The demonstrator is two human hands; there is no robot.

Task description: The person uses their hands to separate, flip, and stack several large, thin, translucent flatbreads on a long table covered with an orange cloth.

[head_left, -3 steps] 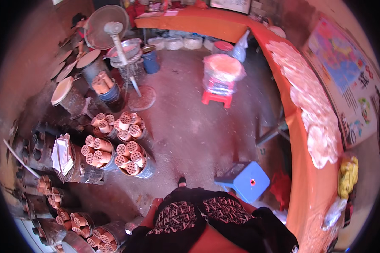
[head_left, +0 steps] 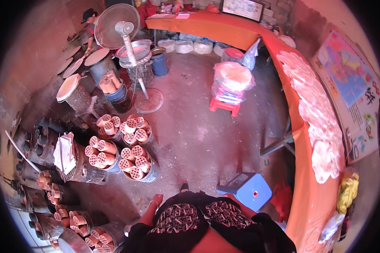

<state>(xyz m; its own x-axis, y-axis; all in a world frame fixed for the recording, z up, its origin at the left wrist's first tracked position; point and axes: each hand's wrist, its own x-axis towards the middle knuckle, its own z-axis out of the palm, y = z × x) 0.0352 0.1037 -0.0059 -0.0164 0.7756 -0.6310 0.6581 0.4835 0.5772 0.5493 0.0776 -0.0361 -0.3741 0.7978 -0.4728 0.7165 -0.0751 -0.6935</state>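
Note:
My left hand [head_left: 157, 198] hangs beside my left thigh, small in view, its fingers loosely extended with nothing visible in them. My right hand [head_left: 230, 196] shows only in part beside my right thigh, close to a blue plastic stool [head_left: 254, 190]; its fingers are too hidden to read, and touching the stool cannot be made out. I wear dark shorts [head_left: 177, 219] with white lettering. Ahead of my left hand stands a metal bucket [head_left: 152, 173] packed with pinkish, holed cylindrical briquettes [head_left: 135, 162].
More briquette buckets and a round stove with papers [head_left: 65, 154] line the left. A pedestal fan [head_left: 124, 28] stands behind them, with a person [head_left: 88, 29] beyond. Ahead is a red stool [head_left: 224, 107] bearing a wrapped stack. An orange-covered table [head_left: 306, 189] with pale sheets [head_left: 316, 122] curves along the right.
The whole view has shifted, so the room's things appear slightly lower and farther right. My left hand sits a little higher beside my thigh.

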